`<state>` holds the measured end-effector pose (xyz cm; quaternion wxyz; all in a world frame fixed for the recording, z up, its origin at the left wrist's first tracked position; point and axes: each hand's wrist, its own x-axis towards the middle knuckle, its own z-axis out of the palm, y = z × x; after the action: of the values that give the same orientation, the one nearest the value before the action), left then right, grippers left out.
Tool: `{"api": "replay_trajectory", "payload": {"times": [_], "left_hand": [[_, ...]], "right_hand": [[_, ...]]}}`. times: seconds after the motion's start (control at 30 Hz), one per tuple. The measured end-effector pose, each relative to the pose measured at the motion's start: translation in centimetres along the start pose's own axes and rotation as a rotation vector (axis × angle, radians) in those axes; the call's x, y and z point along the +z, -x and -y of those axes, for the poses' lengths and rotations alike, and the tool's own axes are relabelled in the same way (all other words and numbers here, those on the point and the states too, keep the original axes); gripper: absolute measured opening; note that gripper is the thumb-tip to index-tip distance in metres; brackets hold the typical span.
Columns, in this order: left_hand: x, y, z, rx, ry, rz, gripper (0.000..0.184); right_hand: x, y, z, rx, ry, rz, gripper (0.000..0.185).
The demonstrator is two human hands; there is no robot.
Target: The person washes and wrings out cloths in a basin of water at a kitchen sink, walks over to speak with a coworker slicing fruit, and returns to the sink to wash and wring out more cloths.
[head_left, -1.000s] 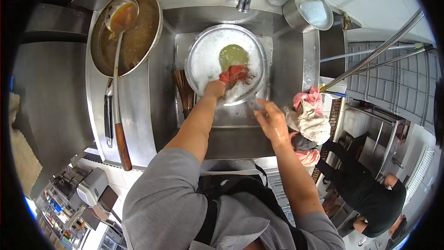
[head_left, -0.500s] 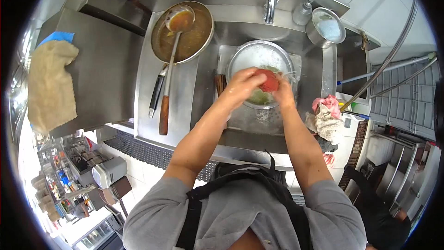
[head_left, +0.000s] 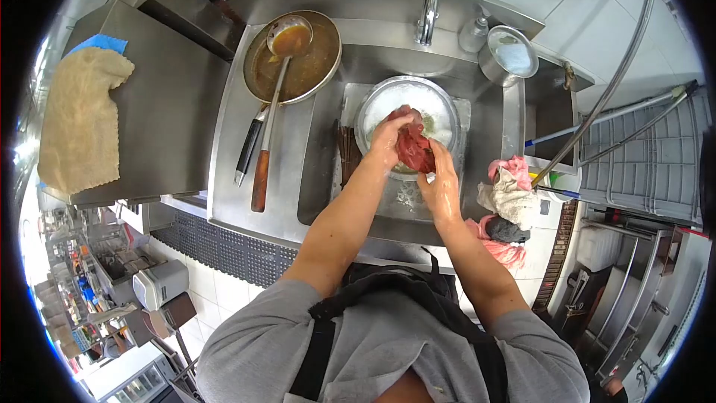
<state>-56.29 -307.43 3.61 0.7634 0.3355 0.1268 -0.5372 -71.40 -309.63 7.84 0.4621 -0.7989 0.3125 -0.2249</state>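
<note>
A wet, crumpled red cloth point(head_left: 413, 148) hangs between my hands above a round metal bowl point(head_left: 359, 121). Its exact fabric is hard to make out. My left hand point(head_left: 385, 139) is closed on its upper left part. At its lower right, my right hand point(head_left: 441, 179) grips the edge between thumb and fingers. White foamy liquid point(head_left: 418, 95) fills the bowl, with something greenish showing beneath the cloth. The bowl stands in a steel sink point(head_left: 477, 134), and its near side is partly covered by my hands.
On the left drainboard lies a pan point(head_left: 257, 78) of brown liquid, with a ladle point(head_left: 277, 101) resting in it. The tap point(head_left: 427, 19), a soap bottle point(head_left: 473, 33) and a metal pot point(head_left: 488, 63) are at the back. Rags point(head_left: 511, 201) drape over the right edge.
The red cloth was bunched between both hands and now hangs loosened and longer. My right hand has moved down and toward me. The whole view has shifted slightly.
</note>
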Motion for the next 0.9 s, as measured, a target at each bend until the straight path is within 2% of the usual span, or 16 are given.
{"api": "replay_trajectory", "payload": {"times": [0.1,0.17,0.23,0.3,0.37,0.4,0.43,0.47,0.5,0.57,0.63,0.7,0.73,0.77,0.83,0.9], "left_hand": [[2.8,-0.3,1.5,0.133,-0.150,-0.092,0.019],[4.9,1.1,1.8,0.137,-0.117,-0.106,0.018],[5.3,1.8,1.4,0.133,0.047,-0.131,0.021],[5.6,2.5,0.0,0.160,-0.050,-0.112,0.021],[5.2,2.6,-1.8,0.246,-0.506,0.300,0.031],[6.1,3.4,-3.0,0.168,-0.511,0.389,0.036],[6.6,3.8,-4.0,0.090,-0.512,0.479,0.042],[6.3,3.3,-4.8,-0.022,-0.533,0.599,0.050],[6.0,3.0,-5.4,-0.024,-0.530,0.594,0.050],[6.5,3.2,-6.8,-0.338,-0.818,0.480,0.051],[5.6,1.2,-6.5,-0.386,-0.954,0.480,0.053],[3.3,-1.6,-4.8,-0.009,-1.558,0.431,0.055],[3.7,-0.3,-3.9,0.276,-1.726,0.215,0.055],[2.9,-0.6,-3.3,0.278,-1.717,0.214,0.055],[-0.3,-1.3,-1.6,0.948,-1.891,0.312,0.048],[-1.9,-1.9,-1.1,0.968,-1.951,0.336,0.045]], "right_hand": [[-0.4,-0.5,0.1,-0.140,0.193,0.003,0.074],[0.1,-2.8,-0.5,-0.231,0.251,-0.179,0.077],[0.3,-4.7,-2.2,-0.050,0.211,-0.140,0.062],[1.7,-6.8,-6.0,0.106,-0.497,-0.065,0.044],[-1.7,-7.1,0.0,-0.214,0.137,-0.038,0.029],[-2.0,-7.5,0.0,-0.141,-0.226,-0.017,0.031],[-2.2,-8.6,-1.3,-0.425,0.141,0.001,0.033],[-2.6,-9.4,-0.8,-0.524,0.266,0.045,0.034],[-3.0,-10.3,-0.2,-0.629,0.394,0.085,0.034],[-3.2,-11.4,0.7,-0.642,0.468,0.183,0.028],[-2.7,-12.1,0.5,-0.654,0.538,0.287,0.023],[-1.8,-12.7,-0.8,-0.527,0.719,0.390,0.022],[-1.2,-12.4,-1.5,-0.525,0.720,0.399,0.022],[-0.6,-12.2,-2.4,-0.451,0.727,0.365,0.021],[1.0,-10.7,-4.3,-0.374,0.731,0.348,0.020],[2.6,-8.8,-5.8,-0.052,0.569,0.255,0.020]]}}
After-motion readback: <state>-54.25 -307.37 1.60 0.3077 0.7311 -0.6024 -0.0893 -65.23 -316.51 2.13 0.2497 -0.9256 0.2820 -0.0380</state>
